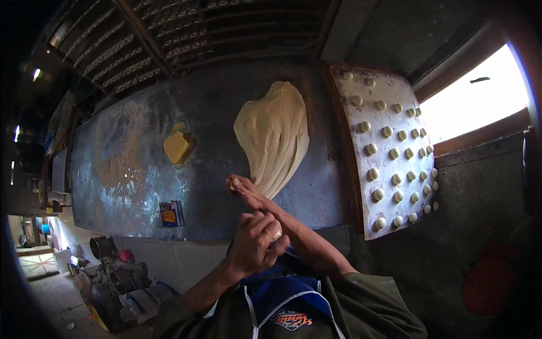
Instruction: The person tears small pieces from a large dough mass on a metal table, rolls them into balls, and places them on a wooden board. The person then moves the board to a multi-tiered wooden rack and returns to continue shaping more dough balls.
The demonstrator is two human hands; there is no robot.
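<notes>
A long, smooth mass of pale dough [274, 133] is stretched across the dark worktable [116, 200], narrowing toward me. My right hand [244, 189] is at its narrow end, fingers curled on the dough. Closer to my body, my left hand [257, 240] is closed beside my right forearm, with a small pale bit showing among its fingers; I cannot make out what it is. A yellow block [176, 147], like fat or butter, lies left of the dough. A small dark printed box [171, 213] sits near the table's front edge.
A metal tray [355, 158] with rows of dough balls [394, 152] stands at the right, beside a bright window [474, 96]. A dark rack [141, 51] with many small rounds is behind the table. Pots and sacks [116, 279] crowd the floor at lower left.
</notes>
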